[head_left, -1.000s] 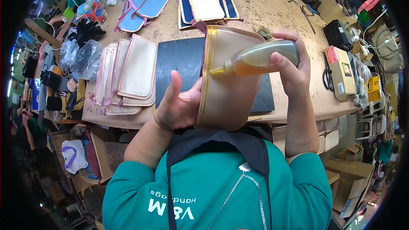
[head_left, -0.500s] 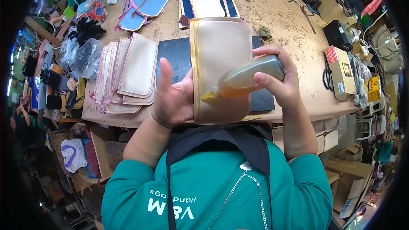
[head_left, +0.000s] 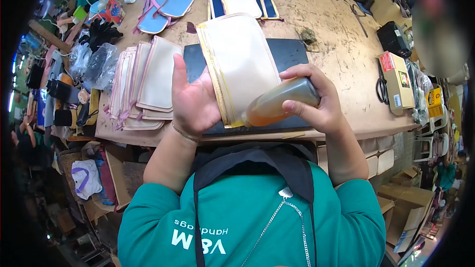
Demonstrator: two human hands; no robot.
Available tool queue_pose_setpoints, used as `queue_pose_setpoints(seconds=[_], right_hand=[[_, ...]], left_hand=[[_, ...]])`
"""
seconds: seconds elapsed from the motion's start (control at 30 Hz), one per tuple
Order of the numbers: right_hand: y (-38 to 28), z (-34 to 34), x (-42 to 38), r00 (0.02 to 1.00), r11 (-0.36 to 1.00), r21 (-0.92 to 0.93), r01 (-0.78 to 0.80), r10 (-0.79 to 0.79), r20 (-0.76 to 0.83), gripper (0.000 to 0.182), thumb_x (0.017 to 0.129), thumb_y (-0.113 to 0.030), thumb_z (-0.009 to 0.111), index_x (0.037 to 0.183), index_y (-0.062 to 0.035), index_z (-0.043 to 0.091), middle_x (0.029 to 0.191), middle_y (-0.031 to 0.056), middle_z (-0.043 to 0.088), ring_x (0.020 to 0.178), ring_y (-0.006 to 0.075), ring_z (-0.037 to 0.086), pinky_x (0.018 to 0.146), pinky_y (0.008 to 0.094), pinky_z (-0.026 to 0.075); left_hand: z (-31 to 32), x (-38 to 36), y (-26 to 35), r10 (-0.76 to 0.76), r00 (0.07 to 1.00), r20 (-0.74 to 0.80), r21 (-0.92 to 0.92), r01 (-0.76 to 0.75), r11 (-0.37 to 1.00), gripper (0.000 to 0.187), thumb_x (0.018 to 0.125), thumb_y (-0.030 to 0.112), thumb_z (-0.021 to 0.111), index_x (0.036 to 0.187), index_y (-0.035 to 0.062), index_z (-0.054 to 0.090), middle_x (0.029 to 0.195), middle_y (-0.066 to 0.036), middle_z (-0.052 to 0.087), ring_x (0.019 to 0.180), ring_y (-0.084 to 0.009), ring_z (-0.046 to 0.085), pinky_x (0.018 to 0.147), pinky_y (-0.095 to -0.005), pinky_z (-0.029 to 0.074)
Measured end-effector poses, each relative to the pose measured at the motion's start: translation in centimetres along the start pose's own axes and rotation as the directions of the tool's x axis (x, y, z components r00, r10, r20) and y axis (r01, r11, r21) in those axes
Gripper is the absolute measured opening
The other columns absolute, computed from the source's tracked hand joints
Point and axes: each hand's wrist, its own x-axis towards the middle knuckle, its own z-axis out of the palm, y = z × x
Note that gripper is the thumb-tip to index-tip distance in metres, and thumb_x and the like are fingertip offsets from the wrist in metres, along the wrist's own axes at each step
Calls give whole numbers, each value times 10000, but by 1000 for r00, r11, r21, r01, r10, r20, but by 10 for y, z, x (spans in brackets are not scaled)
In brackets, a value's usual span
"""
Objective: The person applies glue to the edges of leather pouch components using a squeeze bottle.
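Observation:
My left hand (head_left: 192, 100) grips a beige padded panel (head_left: 240, 64) by its left edge and holds it up, tilted, over a black mat (head_left: 289, 52). Yellow glue lines run along the panel's left and bottom edges. My right hand (head_left: 316, 104) is closed around a glue bottle (head_left: 279, 101) full of amber liquid. The bottle's nozzle touches the panel's lower right corner.
A stack of beige panels with pink trim (head_left: 148, 86) lies left of the mat. Blue and beige panels (head_left: 240, 2) sit further back on the worn wooden table (head_left: 336, 44). At the right edge are cardboard boxes (head_left: 398, 81) and scissors (head_left: 381, 89). Black gloves (head_left: 101, 32) and plastic bags lie far left.
The panel has turned and tipped leftwards in my left hand, its face now toward me. My right hand and the bottle dropped from the panel's top left edge to its bottom corner.

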Motion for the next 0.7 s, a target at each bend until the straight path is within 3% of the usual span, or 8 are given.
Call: queue_pose_setpoints(seconds=[0.1, 0.2, 0.3, 0.4, 0.5, 0.63, 0.7], right_hand=[[2, -3, 1, 998, 1000, -15, 23, -22, 62, 424, 810, -109, 780, 1190, -53, 601, 1021, 65, 617, 923, 137, 602, 820, 270, 477], [5, -2, -3, 995, 983, 173, -67, 78, -60, 424, 812, -108, 780, 1189, -53, 594, 1014, 63, 612, 928, 139, 597, 830, 270, 472], [11, 2, -1, 970, 976, 218, -11, 63, -234, 410, 822, -115, 775, 1183, -58, 589, 1014, 60, 603, 932, 139, 593, 837, 266, 466], [14, -3, -1, 976, 994, 110, -1, 25, -215, 386, 832, -117, 770, 1166, -61, 586, 1032, 60, 597, 941, 133, 590, 834, 263, 464], [11, -8, -7, 996, 997, 68, -33, 38, -76, 394, 827, -117, 777, 1165, -61, 582, 1054, 60, 596, 956, 126, 585, 834, 263, 462], [17, -5, -15, 999, 995, 95, -43, 43, 3, 416, 819, -160, 787, 1167, -59, 582, 1046, 56, 604, 964, 125, 582, 843, 269, 461], [18, -12, -19, 989, 976, 168, -142, 146, -11, 413, 824, -176, 779, 1167, -60, 581, 1046, 53, 604, 968, 125, 579, 851, 270, 459]], left_hand=[[-2, 2, 1, 0, 1000, -1, 3, 0, 1000, 1108, 855, 858, 256, 1559, 11, 138, 1584, -244, 240, 1461, -400, 259, 1190, -535, 199], [-3, 4, -1, -20, 1000, -11, 10, 20, 1000, 1108, 853, 858, 261, 1559, 13, 141, 1586, -240, 239, 1462, -400, 257, 1190, -536, 198], [-1, 5, -8, -50, 999, 6, -13, 50, 999, 1104, 853, 857, 265, 1559, 16, 147, 1587, -237, 240, 1462, -400, 258, 1190, -535, 199], [3, 7, -12, -56, 998, 7, -12, 56, 998, 1098, 855, 854, 267, 1559, 19, 153, 1587, -233, 244, 1461, -398, 261, 1189, -533, 201], [4, 10, -11, -35, 999, -11, -7, 35, 999, 1083, 863, 843, 275, 1559, 20, 157, 1587, -229, 246, 1461, -395, 262, 1191, -529, 198], [0, 14, -7, -3, 1000, -30, -3, 3, 1000, 1048, 885, 806, 317, 1558, 19, 156, 1590, -222, 246, 1464, -393, 252, 1196, -522, 187], [-7, 17, -7, -3, 1000, -17, -8, 3, 1000, 1024, 900, 774, 360, 1558, 18, 152, 1595, -214, 241, 1466, -390, 245, 1197, -524, 180]])
